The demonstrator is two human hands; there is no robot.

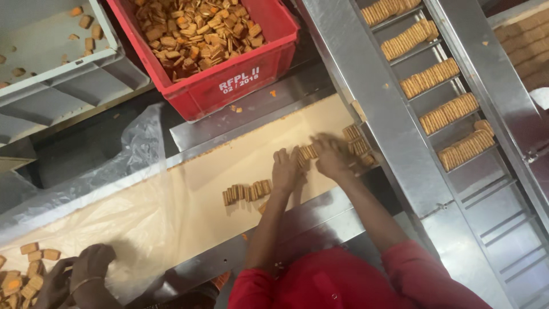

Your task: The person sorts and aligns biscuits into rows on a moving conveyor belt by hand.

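My left hand and my right hand press from either side on a short row of square biscuits standing on edge on the beige belt. Both arms reach up from red sleeves at the bottom. A second row of biscuits lies on the belt just left of my left hand. More biscuits are bunched at the belt's right end, beside my right hand, which looks blurred.
A red crate full of loose biscuits stands behind the belt. At right, a steel conveyor carries several biscuit stacks. Another person's hands handle biscuits at bottom left. Clear plastic sheet and a grey tray lie at left.
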